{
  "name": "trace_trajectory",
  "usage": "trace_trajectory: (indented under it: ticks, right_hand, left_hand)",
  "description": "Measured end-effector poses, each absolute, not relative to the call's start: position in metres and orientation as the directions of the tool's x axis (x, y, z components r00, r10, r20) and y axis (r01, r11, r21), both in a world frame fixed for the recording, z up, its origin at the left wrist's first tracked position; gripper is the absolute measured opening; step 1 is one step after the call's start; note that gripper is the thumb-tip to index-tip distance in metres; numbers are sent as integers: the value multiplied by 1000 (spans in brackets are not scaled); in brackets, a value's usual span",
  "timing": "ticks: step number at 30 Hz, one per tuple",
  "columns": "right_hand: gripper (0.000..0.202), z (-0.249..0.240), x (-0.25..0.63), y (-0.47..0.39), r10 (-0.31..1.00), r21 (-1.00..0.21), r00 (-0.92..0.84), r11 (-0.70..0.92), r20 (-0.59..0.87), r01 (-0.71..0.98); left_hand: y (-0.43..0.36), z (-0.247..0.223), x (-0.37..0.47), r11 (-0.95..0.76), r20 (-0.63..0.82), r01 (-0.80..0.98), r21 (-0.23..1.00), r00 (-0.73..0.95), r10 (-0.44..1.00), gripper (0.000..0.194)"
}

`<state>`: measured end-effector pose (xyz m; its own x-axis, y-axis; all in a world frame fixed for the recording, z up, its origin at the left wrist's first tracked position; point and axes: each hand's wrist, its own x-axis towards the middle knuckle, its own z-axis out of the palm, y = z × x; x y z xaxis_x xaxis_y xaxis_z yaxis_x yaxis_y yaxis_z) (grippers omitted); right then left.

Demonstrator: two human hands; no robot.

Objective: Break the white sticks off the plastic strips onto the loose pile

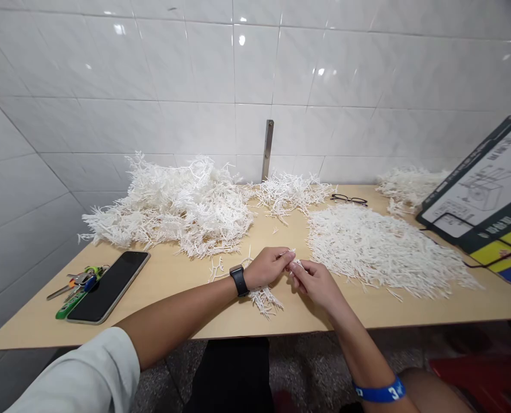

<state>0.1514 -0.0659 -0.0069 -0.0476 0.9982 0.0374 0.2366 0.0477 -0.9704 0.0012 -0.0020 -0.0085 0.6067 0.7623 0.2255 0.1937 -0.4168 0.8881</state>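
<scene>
My left hand, with a black watch at the wrist, pinches a small white branched piece between closed fingers. My right hand is closed beside it, thumb and fingers gripping white bits of the same kind; the fingertips nearly meet. Whether both hands hold one piece or two I cannot tell. Under and beside my left wrist lies a small bunch of white branched pieces. To the right of my right hand spreads a flat layer of short white pieces.
A big tangled white heap covers the back left, with a smaller heap beside it. Eyeglasses, a phone, keys and a leaning printed box lie about the wooden table. A metal strip stands against the tiled wall.
</scene>
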Motion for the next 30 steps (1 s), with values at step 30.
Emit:
trace_trajectory:
  ticks: [30]
  right_hand:
    - [43, -7, 175, -74, 980, -956, 134, 108, 149, 273]
  left_hand:
    - [16, -18, 3, -241, 154, 153, 958, 433, 888, 45]
